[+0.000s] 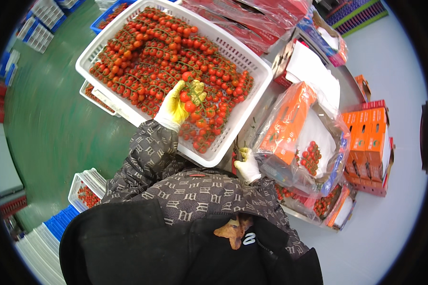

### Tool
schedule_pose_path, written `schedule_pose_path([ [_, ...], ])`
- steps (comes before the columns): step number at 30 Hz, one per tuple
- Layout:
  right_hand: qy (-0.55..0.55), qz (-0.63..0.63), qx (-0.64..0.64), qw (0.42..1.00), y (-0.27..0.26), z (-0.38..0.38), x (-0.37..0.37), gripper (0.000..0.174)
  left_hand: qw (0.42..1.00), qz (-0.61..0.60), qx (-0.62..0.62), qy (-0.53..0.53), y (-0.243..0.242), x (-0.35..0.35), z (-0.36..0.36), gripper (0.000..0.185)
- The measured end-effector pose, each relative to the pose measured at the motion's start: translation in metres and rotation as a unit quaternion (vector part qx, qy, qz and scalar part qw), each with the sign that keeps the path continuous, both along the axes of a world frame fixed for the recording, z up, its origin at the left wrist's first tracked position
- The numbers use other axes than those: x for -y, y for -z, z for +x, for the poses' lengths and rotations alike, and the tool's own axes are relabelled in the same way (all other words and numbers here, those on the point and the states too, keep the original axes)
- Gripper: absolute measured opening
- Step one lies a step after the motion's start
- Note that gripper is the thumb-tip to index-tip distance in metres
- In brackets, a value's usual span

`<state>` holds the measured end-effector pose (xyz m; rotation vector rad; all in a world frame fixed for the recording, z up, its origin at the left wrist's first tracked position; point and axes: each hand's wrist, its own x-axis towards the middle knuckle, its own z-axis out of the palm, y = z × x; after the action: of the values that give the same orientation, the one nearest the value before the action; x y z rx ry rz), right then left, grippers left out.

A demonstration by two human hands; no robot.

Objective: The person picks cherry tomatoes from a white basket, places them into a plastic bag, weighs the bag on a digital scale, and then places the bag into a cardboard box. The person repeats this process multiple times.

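Observation:
In a yellow-stained white glove, my left hand [174, 107] grips a truss of cherry tomatoes [189, 106] by its green stem, over a white perforated plastic crate [248, 117]. Many red and orange cherry tomatoes on the vine [153, 57] fill most of that crate. My right hand [248, 166], gloved too, is beyond the crate's near right corner. Its fingers are closed around a dark hand tool [237, 151], seemingly snips, partly hidden by the hand. Right of it stands an orange carton [289, 124] inside clear plastic, lined with white paper and holding a small tomato cluster [311, 158].
Red plastic-wrapped cartons [249, 21] sit behind the crate. Stacked orange boxes [367, 142] stand at the right, with another tomato-filled carton [324, 208] below the wrapped one. White paper sheets [315, 76] lie on a box. A smaller tomato crate [87, 188] is at left.

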<state>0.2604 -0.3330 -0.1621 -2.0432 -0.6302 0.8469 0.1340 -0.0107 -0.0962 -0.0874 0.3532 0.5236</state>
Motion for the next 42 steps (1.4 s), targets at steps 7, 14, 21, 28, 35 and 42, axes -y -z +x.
schedule_pose_path([
  [7,0.057,-0.077,-0.343,0.935,0.048,0.043,0.004,0.022,0.976,0.083,0.199,-0.029,-0.024,0.048,-0.038,0.049],
  [14,-0.154,-0.157,-0.137,0.966,0.049,0.047,0.011,0.025,0.989,0.11,0.1,-0.006,-0.053,0.159,-0.045,0.053],
  [21,-0.299,0.116,-0.341,0.884,-0.081,0.034,0.088,0.085,0.979,0.152,0.132,-0.037,-0.063,0.194,-0.083,0.062],
  [28,-0.204,0.039,-0.41,0.888,-0.081,0.048,0.079,0.059,0.99,0.108,0.031,-0.081,-0.064,0.218,-0.08,0.047],
  [35,-0.03,0.061,-0.518,0.853,0.019,0.082,0.029,0.047,0.957,0.095,-0.002,-0.273,-0.011,0.269,-0.145,0.036],
  [42,-0.117,0.135,-0.564,0.806,0.107,0.11,-0.01,0.032,0.863,0.214,-0.212,-0.406,0.012,0.29,-0.334,0.037],
])
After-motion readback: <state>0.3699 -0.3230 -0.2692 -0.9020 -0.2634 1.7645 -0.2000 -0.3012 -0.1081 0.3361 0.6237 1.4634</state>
